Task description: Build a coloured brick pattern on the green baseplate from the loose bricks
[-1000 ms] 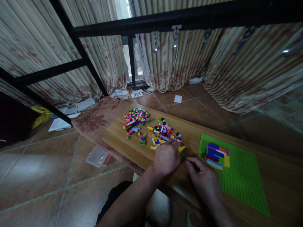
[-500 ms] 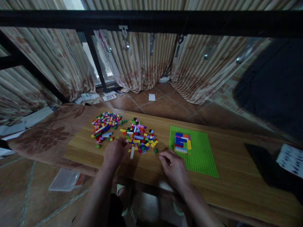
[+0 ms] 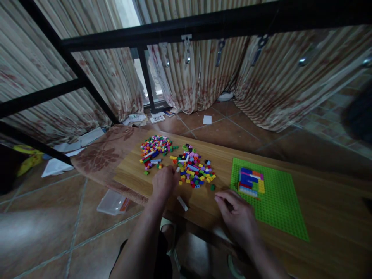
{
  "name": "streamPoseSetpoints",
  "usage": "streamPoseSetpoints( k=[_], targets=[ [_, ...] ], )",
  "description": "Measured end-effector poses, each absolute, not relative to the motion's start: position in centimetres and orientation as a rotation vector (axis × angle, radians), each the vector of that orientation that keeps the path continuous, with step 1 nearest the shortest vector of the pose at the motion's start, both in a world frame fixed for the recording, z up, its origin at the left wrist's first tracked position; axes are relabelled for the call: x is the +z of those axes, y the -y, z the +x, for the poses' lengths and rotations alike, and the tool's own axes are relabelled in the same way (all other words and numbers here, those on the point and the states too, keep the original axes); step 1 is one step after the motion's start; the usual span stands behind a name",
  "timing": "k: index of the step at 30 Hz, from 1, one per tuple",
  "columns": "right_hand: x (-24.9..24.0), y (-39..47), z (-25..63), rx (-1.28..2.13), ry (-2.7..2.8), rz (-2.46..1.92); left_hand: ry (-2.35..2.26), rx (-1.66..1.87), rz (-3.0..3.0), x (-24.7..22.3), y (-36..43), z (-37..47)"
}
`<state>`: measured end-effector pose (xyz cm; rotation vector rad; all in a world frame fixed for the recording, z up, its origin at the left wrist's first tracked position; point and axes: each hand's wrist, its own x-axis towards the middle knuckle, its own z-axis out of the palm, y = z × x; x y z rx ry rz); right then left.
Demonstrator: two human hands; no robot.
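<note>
My left hand (image 3: 165,181) is closed at the left edge of the nearer pile of toy building bricks (image 3: 194,169), with a small white brick (image 3: 178,169) showing at its fingertips. A long white brick (image 3: 183,203) lies by itself near the table's front edge. My right hand (image 3: 236,212) hovers at the front left of the green baseplate (image 3: 279,205), thumb and fingers pinched; what they hold, if anything, is hidden. On the baseplate sits a partly multicoloured brick build (image 3: 250,181) of blue, white, yellow and red. A dark green brick (image 3: 213,187) lies between my hands.
A second pile of small bricks (image 3: 157,145) lies farther left on the wooden table (image 3: 209,209). A brown patterned cloth (image 3: 106,155) covers the table's left end. Below it, a clear plastic box (image 3: 112,202) lies on the tiled floor. Curtains and a black metal frame stand behind.
My view has turned left. The long white brick has shifted away from the pile toward the front edge and turned. My left hand is now at the pile's left side; the right stays pinched.
</note>
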<state>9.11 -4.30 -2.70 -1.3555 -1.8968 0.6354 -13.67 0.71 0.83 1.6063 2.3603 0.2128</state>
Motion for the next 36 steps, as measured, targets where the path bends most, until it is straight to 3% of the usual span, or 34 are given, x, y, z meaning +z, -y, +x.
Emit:
streamPoseSetpoints(
  k=[7, 18, 26, 30, 36],
  targets=[
    [-2.9, 7.6, 3.4, 0.486, 2.315, -0.938, -2.365, 0.335, 1.673, 1.1, -0.1, -13.9],
    [-4.4, 5.1, 4.3, 0.262, 2.298, -1.197, -1.861, 0.908, 1.823, 0.9, 0.1, -11.0],
    [-2.5, 5.4, 4.8, 0.351, 1.975, -1.192, -1.714, 0.890, 1.880, 0.8, 0.5, -8.5],
    [-1.5, 4.5, 7.8, 0.368, 1.644, -1.421, -1.502, 0.835, 1.989, 0.6, 0.8, -6.7],
    [-1.2, 3.1, 12.3, 0.465, 1.653, -1.509, -1.294, 0.755, 2.060, 0.6, 1.0, -3.8]
  ],
)
